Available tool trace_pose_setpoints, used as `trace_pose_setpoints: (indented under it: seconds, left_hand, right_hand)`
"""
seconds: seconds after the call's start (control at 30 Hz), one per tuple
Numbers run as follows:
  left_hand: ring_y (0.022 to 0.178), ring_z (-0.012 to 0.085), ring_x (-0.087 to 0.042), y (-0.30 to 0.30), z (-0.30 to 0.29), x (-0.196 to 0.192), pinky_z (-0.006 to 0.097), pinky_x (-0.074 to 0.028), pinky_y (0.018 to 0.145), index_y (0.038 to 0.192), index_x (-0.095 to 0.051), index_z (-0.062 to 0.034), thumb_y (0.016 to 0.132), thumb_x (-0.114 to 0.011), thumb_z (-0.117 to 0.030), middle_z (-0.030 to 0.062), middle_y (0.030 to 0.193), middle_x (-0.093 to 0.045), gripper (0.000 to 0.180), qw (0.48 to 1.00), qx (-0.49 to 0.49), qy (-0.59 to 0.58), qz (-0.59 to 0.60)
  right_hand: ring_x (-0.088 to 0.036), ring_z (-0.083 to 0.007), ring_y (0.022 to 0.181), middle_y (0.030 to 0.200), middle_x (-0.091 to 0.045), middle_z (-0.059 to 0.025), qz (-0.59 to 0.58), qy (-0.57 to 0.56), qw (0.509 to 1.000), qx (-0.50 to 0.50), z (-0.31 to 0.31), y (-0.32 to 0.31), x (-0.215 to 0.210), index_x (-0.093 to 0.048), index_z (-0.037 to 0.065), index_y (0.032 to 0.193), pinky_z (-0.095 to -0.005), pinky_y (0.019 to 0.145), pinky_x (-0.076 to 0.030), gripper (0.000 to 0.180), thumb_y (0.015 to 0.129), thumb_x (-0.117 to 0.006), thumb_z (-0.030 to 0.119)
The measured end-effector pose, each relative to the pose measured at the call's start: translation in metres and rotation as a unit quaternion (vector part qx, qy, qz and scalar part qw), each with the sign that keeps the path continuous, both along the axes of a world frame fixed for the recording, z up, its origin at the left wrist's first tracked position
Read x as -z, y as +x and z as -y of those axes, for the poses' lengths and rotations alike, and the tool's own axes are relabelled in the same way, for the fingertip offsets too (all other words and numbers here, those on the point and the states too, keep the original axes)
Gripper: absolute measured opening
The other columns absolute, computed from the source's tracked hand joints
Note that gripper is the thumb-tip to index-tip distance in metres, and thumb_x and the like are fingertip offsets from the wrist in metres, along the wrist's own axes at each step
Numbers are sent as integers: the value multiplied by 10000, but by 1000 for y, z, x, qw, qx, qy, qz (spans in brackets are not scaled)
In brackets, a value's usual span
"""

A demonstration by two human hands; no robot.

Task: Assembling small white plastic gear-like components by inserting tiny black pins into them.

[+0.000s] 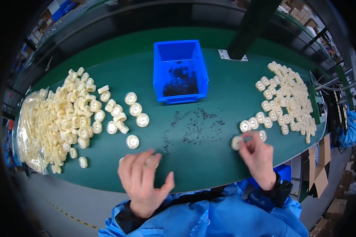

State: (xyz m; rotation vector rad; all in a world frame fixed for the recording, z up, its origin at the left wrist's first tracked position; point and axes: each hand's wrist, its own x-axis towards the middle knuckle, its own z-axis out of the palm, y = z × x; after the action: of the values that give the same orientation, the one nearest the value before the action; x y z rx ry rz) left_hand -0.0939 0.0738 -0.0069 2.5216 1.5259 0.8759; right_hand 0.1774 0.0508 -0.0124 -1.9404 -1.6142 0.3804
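My right hand pinches a cream plastic gear between thumb and fingers, just above or on the green table's right part. Beside it lie more gears, one of them close behind my fingers. My left hand is palm down near the front edge, fingers stretched out and thumb apart. Its fingertips touch or cover a gear, partly hidden beneath them. Part of another gear shows by the outer fingers. Tiny black parts lie scattered between my hands.
A blue bin with small black parts stands at the back middle. Heaped gears spill from a clear plastic bag on the left. Rows of gears cover the right end. A dark green post rises behind.
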Motion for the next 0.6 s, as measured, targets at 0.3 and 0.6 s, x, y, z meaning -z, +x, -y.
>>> trace_pose_setpoints:
  seconds: [0.3, 0.6]
  left_hand:
    - [1009, 323, -485, -7, 2, 27, 423, -385, 872, 1120, -596, -26, 671, -725, -105, 131, 1078, -534, 474, 996, -65, -65, -8]
    - [998, 279, -542, -1, -1, 16, 384, -392, 900, 1062, -623, -27, 647, -778, -86, 122, 1025, -611, 447, 997, -31, -16, 73]
  right_hand:
    - [-552, -191, 532, 569, -510, -42, 196, 107, 952, -208, -21, -12, 4, -628, 59, 912, -331, 485, -436, 193, 722, -637, 28]
    - [-535, -204, 465, 529, -485, -56, 275, 116, 935, -192, -29, -17, 8, -542, 37, 851, -332, 441, -432, 168, 751, -669, -5]
